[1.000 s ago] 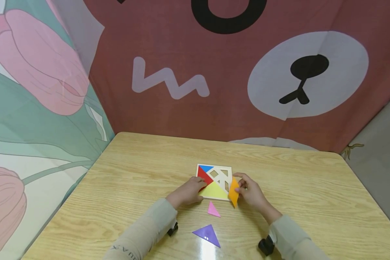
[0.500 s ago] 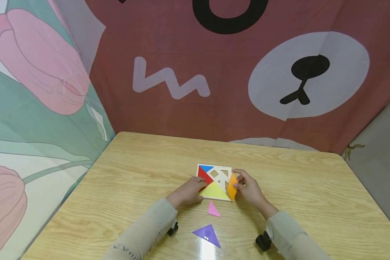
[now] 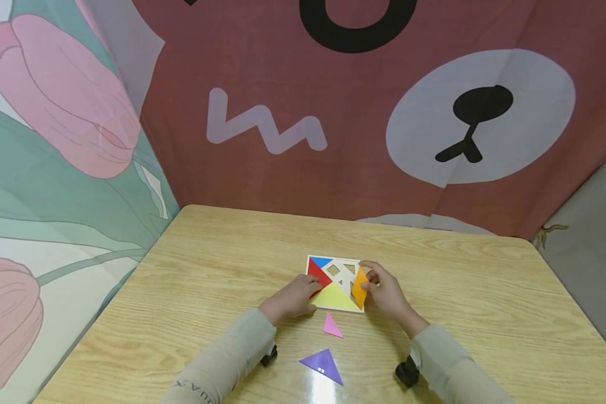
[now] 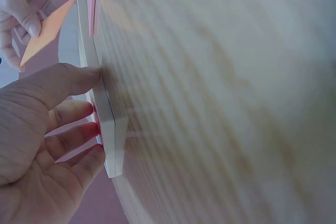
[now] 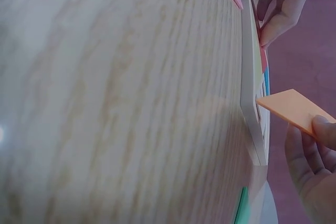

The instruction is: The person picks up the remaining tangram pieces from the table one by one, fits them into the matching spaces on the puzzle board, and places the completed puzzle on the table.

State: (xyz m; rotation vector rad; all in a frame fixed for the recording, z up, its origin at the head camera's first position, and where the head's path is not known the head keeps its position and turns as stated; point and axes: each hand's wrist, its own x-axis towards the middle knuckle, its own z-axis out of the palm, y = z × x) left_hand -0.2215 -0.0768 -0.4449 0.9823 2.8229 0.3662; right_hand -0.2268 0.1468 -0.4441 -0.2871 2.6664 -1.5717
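A pale tangram board (image 3: pixel 336 309) lies on the table, with red (image 3: pixel 317 270), blue (image 3: pixel 320 261) and yellow-green (image 3: pixel 335 297) pieces in it. My left hand (image 3: pixel 294 295) holds it at the near left corner, thumb at the front edge, fingertips on the red piece, as the left wrist view shows. My right hand (image 3: pixel 388 290) pinches an orange parallelogram piece (image 3: pixel 359 288) between thumb and fingers. In the right wrist view that orange piece (image 5: pixel 294 109) is tilted, its lower corner right at the board's surface. Several cut-out holes show in the board's right half.
Nearer me on the table (image 3: pixel 222 247) lie a small pink triangle (image 3: pixel 331 326) and a larger purple triangle (image 3: pixel 324 366). A green piece (image 5: pixel 242 206) shows low in the right wrist view. A curtain with a bear print (image 3: pixel 262 185) hangs behind the table.
My right hand has moved slightly left and away from me, bringing the orange piece from beside the board to over its right edge. The left hand stays in place.
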